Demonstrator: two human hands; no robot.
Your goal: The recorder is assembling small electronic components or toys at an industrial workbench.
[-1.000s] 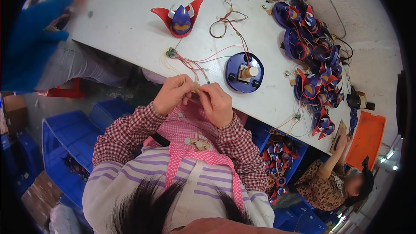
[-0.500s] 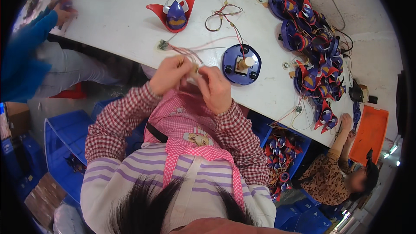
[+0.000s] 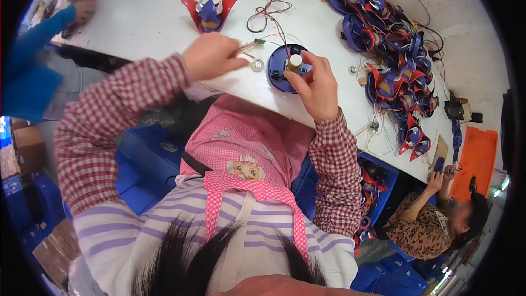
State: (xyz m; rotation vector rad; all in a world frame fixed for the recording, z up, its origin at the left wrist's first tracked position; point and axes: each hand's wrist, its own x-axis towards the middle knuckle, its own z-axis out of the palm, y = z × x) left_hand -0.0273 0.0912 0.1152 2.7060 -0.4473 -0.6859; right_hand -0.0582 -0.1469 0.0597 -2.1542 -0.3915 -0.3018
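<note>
Both hands are now reaching out over the table, away from the chest where they were working together a moment ago. The left hand (image 3: pixel 211 57) is pinching thin wires (image 3: pixel 249 49) beside a small round disc (image 3: pixel 257 65). The right hand (image 3: pixel 315 85) is closing its fingertips on a small tan cylinder (image 3: pixel 295 62) standing on the blue round base (image 3: pixel 279 71). All this is lying near the front edge of the white table (image 3: pixel 142 16), with a heap of red-and-blue toy parts (image 3: pixel 392 60) piling up at the right. Blue crates (image 3: pixel 145 156) are sitting on the floor beneath.
</note>
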